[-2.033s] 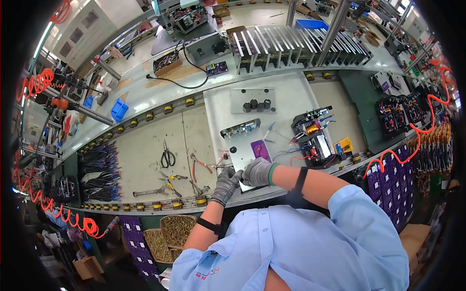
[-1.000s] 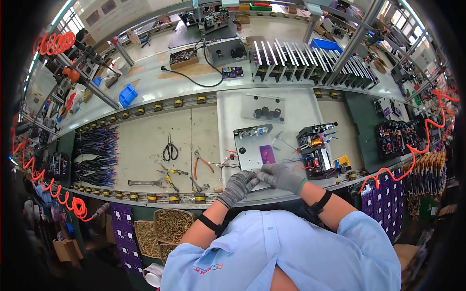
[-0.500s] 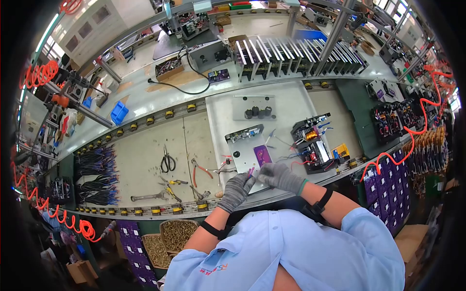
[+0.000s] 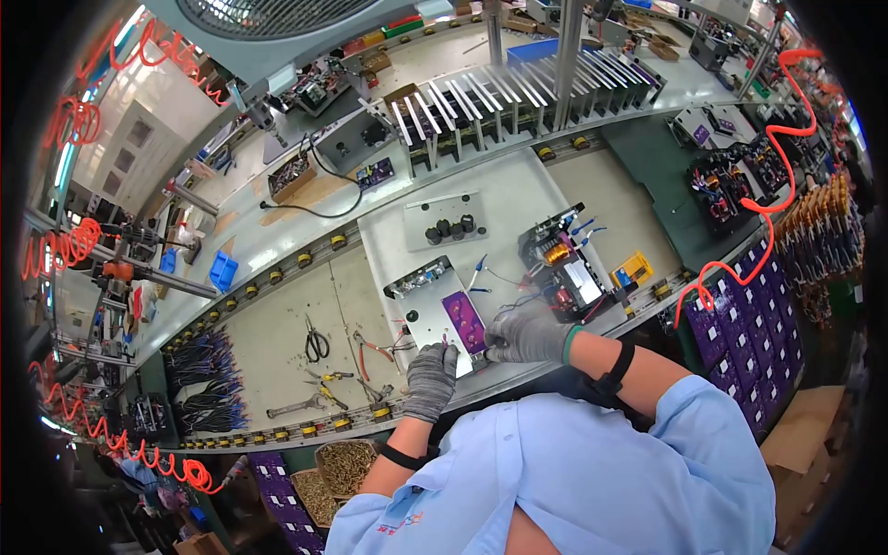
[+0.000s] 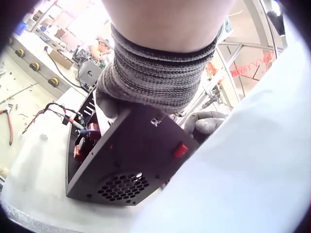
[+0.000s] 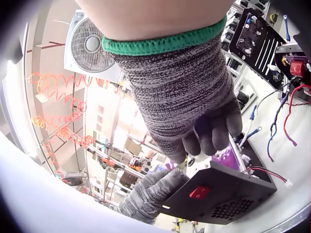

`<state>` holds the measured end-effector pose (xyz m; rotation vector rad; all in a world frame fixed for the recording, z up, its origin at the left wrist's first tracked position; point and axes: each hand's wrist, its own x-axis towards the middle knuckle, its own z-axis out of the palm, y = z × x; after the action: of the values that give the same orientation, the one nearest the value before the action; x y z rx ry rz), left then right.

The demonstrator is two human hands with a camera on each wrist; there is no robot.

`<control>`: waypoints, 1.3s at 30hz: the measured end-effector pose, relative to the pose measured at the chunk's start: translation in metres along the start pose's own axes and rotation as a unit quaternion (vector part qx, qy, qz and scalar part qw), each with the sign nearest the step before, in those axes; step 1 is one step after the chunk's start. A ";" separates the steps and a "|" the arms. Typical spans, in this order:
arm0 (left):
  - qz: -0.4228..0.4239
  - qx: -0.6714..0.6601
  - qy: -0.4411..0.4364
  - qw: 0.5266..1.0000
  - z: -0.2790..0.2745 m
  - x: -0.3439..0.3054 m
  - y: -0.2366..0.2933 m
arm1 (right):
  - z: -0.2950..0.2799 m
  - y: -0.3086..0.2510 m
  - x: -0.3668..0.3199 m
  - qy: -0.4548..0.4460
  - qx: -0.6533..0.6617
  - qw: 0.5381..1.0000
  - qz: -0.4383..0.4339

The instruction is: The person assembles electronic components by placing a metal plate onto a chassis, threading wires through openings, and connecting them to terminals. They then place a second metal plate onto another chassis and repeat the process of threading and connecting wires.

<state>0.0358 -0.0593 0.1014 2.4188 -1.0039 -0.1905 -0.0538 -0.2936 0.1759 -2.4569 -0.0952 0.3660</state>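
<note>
Both hands wear grey knit gloves at the near end of a metal chassis (image 4: pixel 424 322) carrying a purple board (image 4: pixel 462 322). The left hand (image 4: pixel 430 381) grips the near left corner; its thumb lies over the edge of the black end panel (image 5: pixel 141 150) in the left wrist view. A small purple piece (image 4: pixel 445 338) shows at its fingertips. The right hand (image 4: pixel 529 338), fingers bent, holds the near right edge beside the board. In the right wrist view the right hand (image 6: pixel 180 92) reaches over the panel (image 6: pixel 233 194), which has a red switch (image 6: pixel 199 192); its thumb is hidden.
An open unit with a copper coil (image 4: pixel 557 253) and loose wires stands to the right, near a yellow part (image 4: pixel 633 270). Behind is a plate with black cylinders (image 4: pixel 448 228). Scissors (image 4: pixel 316 344), red-handled pliers (image 4: pixel 363 353) and a wrench (image 4: pixel 296 407) lie left.
The head view has turned and shifted. The hands have moved apart, the left to the near left corner and the right beside the board. More of the purple board shows between them.
</note>
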 end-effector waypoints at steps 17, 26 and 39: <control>-0.037 0.161 0.073 0.984 0.010 -0.009 -0.001 | 0.042 0.035 -0.001 -0.075 0.036 0.995 -0.061; -0.053 0.057 0.067 0.995 0.009 -0.006 0.001 | 0.034 0.024 -0.006 -0.114 0.055 0.992 -0.011; -0.015 -0.059 -0.078 0.995 -0.053 0.041 -0.035 | 0.009 -0.015 0.037 -0.028 0.115 0.992 0.050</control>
<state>0.1032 -0.0453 0.1321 2.3393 -0.9957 -0.4438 -0.0203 -0.2705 0.1694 -2.2289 0.0456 0.4631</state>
